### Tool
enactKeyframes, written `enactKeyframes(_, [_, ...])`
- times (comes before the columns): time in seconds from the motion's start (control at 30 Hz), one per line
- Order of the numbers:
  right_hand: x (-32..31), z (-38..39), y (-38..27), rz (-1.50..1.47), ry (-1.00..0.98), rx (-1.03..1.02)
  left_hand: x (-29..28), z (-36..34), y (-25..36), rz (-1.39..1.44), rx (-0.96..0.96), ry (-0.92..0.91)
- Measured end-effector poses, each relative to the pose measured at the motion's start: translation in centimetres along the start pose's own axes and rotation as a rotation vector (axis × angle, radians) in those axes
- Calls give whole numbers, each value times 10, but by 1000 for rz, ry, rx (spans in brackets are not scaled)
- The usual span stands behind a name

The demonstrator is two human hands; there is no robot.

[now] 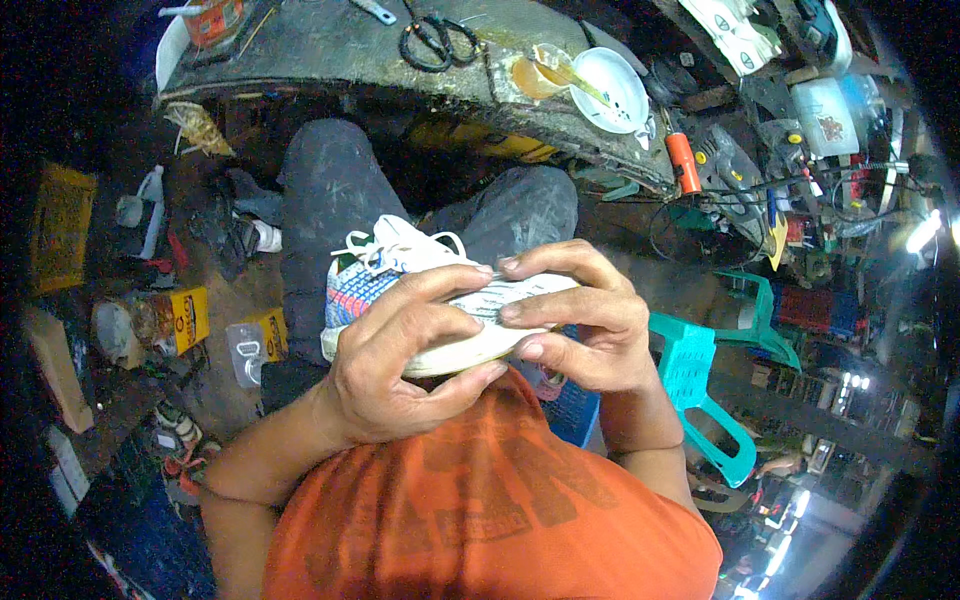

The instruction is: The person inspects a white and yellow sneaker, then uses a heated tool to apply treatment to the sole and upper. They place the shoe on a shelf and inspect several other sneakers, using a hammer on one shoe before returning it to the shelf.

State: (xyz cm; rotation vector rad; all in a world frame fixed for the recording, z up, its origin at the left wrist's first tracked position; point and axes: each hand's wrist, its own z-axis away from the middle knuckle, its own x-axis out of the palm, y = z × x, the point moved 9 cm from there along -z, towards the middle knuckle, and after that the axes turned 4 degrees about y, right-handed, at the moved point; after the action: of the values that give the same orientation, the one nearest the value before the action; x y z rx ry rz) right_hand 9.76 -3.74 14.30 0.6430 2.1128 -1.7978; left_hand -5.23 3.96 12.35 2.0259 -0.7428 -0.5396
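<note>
A white sneaker (400, 243) with blue and red patterned sides and white laces lies across my lap, its toe pointing right. My left hand (400, 350) grips it from the near side, thumb low along the pale sole and fingers over the upper. Around the toe end closes my right hand (585, 320), its fingertips pressing on the upper and its thumb at the sole edge. Both sets of fingertips nearly meet on the striped toe area. The sneaker's underside is hidden from view.
Ahead stands a worn workbench (330, 50) with black-handled scissors (440, 42), a white bowl (612, 92) and a brush lying across it. An orange cylinder (683, 163) hangs by its right edge. A teal plastic stool (690, 370) is at right; yellow boxes (188, 318) and shoes clutter the left floor.
</note>
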Motion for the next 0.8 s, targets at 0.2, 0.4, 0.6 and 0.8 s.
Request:
enactKeyframes(0.2, [-7,-4,17,-92,124,22,-2,11,-20,24,49,-25])
enactKeyframes(0.4, [-4,-10,1,134,-58,-113,1,13,-22,18,91,7])
enactKeyframes(0.6, [6,-15,-3,242,-112,-102,5,14,-20,-23,119,6])
enactKeyframes(0.8, [7,-16,1,227,-82,-77,12,12,-22,-29,80,3])
